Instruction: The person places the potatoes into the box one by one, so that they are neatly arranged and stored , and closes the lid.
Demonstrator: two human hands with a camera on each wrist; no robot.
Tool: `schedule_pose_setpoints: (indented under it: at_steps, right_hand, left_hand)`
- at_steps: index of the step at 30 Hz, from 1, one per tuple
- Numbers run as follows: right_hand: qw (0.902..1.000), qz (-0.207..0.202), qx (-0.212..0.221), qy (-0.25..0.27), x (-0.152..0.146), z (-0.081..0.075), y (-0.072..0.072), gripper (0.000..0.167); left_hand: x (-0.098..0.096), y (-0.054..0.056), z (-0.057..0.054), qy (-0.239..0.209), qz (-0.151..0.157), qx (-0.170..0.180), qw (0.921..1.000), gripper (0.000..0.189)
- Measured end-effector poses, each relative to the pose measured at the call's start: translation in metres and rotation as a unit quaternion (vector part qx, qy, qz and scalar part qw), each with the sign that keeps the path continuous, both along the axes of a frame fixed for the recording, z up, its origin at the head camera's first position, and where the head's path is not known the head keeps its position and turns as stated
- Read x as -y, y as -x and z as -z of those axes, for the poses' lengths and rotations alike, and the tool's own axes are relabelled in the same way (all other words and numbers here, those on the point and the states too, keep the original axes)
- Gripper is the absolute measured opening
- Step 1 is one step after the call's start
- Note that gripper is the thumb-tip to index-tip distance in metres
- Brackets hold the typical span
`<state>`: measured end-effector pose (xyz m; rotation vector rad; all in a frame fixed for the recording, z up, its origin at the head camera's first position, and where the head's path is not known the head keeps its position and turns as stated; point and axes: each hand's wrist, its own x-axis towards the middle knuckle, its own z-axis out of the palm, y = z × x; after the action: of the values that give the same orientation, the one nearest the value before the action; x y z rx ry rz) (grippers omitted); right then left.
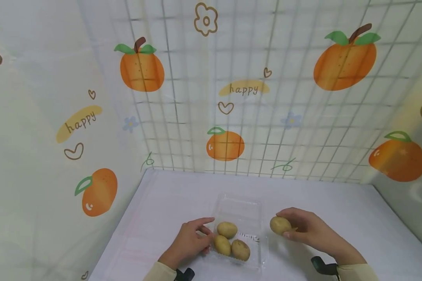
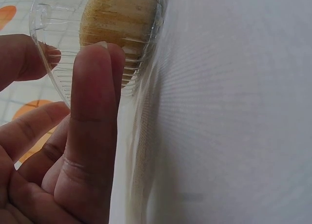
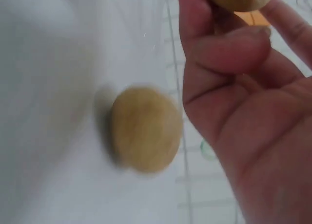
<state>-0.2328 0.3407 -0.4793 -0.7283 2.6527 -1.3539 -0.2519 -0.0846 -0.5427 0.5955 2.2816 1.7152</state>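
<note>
A clear plastic box [image 1: 261,249], its lid [image 1: 240,206] folded back, holds three potatoes: one at the back [image 1: 227,230], one at the front left [image 1: 222,245] and one at the front right [image 1: 240,250]. At the box's left side is my left hand [image 1: 194,238], fingers loosely extended; in the left wrist view its fingertips [image 2: 95,63] touch the ribbed wall. To the right of the box, my right hand [image 1: 307,230] pinches a potato [image 1: 279,225] above the table. Another potato [image 3: 146,129] lies on the table in the right wrist view, mostly hidden behind that hand from the head.
The white table [image 1: 183,187] runs back to a curtain [image 1: 186,109] printed with oranges, with grid lines showing through it. Similar printed sheets [image 1: 31,156] close off the left and right sides.
</note>
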Motion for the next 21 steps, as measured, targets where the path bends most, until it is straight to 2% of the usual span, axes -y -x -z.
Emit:
schedule_pose_setpoints:
  at_steps: [5, 10, 21]
  right_hand:
    - [0.9985, -0.052, 0.016, 0.003, 0.026, -0.014, 0.013, 0.047]
    - [0.9943, -0.106, 0.004, -0.001, 0.054, -0.022, 0.024, 0.045]
    - [0.9872, -0.156, 0.006, -0.033, 0.09, -0.018, 0.029, 0.046]
  left_hand:
    - [-0.001, 0.001, 0.0, -0.001, -0.004, -0.002, 1.0, 0.057]
    - [0.001, 0.002, 0.003, -0.008, -0.001, -0.004, 1.0, 0.057]
    - [0.001, -0.001, -0.002, -0.012, 0.0, 0.003, 0.9999, 0.056]
